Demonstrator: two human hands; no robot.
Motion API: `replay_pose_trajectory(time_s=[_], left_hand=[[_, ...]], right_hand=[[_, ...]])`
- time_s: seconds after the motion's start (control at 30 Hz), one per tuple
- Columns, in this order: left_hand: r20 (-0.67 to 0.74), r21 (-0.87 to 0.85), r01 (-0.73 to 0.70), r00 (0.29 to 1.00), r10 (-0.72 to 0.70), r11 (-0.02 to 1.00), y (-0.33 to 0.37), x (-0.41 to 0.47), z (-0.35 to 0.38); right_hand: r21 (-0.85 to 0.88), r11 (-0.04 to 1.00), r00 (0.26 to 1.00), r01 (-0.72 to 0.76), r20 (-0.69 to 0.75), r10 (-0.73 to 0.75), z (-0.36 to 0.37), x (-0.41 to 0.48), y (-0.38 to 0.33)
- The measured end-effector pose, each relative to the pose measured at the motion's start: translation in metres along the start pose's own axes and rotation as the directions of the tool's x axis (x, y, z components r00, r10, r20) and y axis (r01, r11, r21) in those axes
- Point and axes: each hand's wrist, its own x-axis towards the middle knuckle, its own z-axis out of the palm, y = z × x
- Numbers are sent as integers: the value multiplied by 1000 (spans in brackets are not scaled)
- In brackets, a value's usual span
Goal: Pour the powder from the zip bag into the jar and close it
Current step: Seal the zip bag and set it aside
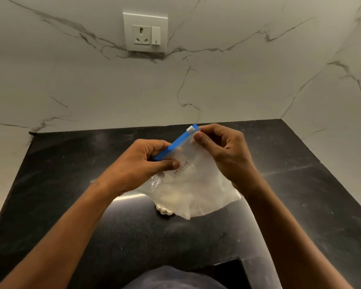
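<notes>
A clear zip bag [193,190] with white powder and a handwritten "POWDER" label is held up over the black counter [71,195]. Its blue zip strip [175,143] runs slanted along the top, with a white slider [190,128] at the far right end. My left hand [142,161] pinches the bag at the strip's left end. Beside the slider, my right hand [219,149] grips the top right corner. Just under the bag's lower edge peeks a small white ribbed object [164,211], most of it hidden; I cannot tell if it is the jar.
White marbled walls stand behind and to both sides of the counter. A wall socket with a switch [145,32] is on the back wall. The counter's front edge has a cut-out corner [227,268] near my body.
</notes>
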Motion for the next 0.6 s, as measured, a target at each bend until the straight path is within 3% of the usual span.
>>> replay_pose_trajectory(time_s=[0.27,0.43,0.6], left_hand=[[-34,61,-118,992,121,991,11,7,-2],[-160,116,-166,970,183,979,18,15,6],[-143,105,-179,971,193,978,24,14,6]], right_hand=[[187,974,991,-125,-15,130,12,-4,4],[195,980,998,-44,-28,51,15,-5,2],[175,984,996,-18,-77,32,13,-5,-1]])
